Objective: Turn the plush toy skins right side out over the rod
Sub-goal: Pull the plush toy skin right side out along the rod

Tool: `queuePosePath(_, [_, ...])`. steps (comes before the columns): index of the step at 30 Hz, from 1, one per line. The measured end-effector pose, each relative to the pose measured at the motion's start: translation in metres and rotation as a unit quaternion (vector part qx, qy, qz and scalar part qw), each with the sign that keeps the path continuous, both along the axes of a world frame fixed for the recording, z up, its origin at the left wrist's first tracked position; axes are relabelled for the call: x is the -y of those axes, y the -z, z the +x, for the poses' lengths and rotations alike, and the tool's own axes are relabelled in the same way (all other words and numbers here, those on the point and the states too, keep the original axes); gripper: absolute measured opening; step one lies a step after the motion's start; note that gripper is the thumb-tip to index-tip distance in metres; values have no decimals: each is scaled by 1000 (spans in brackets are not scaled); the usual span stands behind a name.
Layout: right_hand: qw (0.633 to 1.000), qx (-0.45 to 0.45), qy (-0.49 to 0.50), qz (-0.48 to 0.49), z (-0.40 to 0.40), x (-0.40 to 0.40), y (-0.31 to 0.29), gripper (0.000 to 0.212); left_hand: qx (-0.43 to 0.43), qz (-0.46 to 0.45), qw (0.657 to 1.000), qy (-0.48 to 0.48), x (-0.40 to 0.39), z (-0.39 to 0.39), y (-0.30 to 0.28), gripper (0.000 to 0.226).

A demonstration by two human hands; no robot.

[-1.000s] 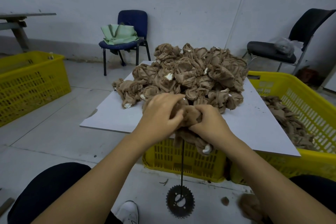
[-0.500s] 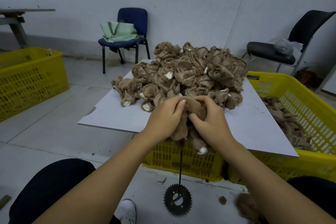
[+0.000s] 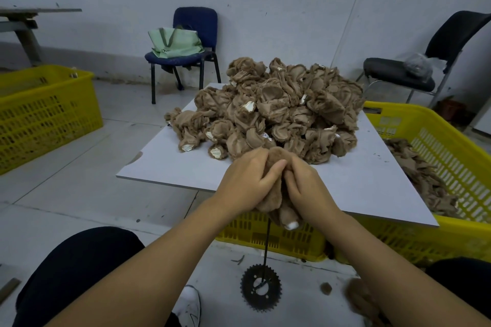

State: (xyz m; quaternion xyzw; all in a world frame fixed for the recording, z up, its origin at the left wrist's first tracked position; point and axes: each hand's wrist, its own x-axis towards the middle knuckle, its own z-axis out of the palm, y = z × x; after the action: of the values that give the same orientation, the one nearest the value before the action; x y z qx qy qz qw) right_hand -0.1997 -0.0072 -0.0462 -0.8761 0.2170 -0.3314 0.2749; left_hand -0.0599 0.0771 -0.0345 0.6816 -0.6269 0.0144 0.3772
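One plush skin (image 3: 273, 194) is gripped over the top of the upright rod (image 3: 266, 243), just in front of the near edge of the surface (image 3: 358, 180), by the left hand (image 3: 245, 183) and the right hand (image 3: 305, 188); the fingers of both are curled round the fabric and pressed together at its crown. The turning step is judged to be midway, since furry pile is shown on the outside. A steady downward pull along the rod is called for next. The skin's long axis is held roughly vertical, its white-tipped end (image 3: 292, 224) pointed down. The unturned pile (image 3: 279, 111) is left behind on the surface
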Motion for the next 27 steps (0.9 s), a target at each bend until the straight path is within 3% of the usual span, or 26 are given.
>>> queuePosePath(5, [999, -7, -1, -46, -2, 0, 1, 38, 99, -24, 995, -3, 3, 2, 2, 38])
queuePosePath(10, [994, -105, 7, 11, 5, -2, 5, 31, -22, 123, 992, -30, 8, 2, 17, 36])
queuePosePath(15, [994, -106, -2, 4, 1, -5, -5, 28, -12, 77, 996, -41, 6, -3, 11, 34])
queuePosePath(20, [987, -106, 24, -120, 4, -4, -23, 20, -131, -1, 991, -6, 6, -6, 3, 43])
queuePosePath(22, [983, -127, 22, -135, 5, -4, -22, 27, -184, 44, 982, 14, 10, -5, 6, 44])
queuePosePath(27, [983, -173, 16, -53, 7, -2, -8, 20, -224, 159, 961, 33, 16, -2, 12, 49])
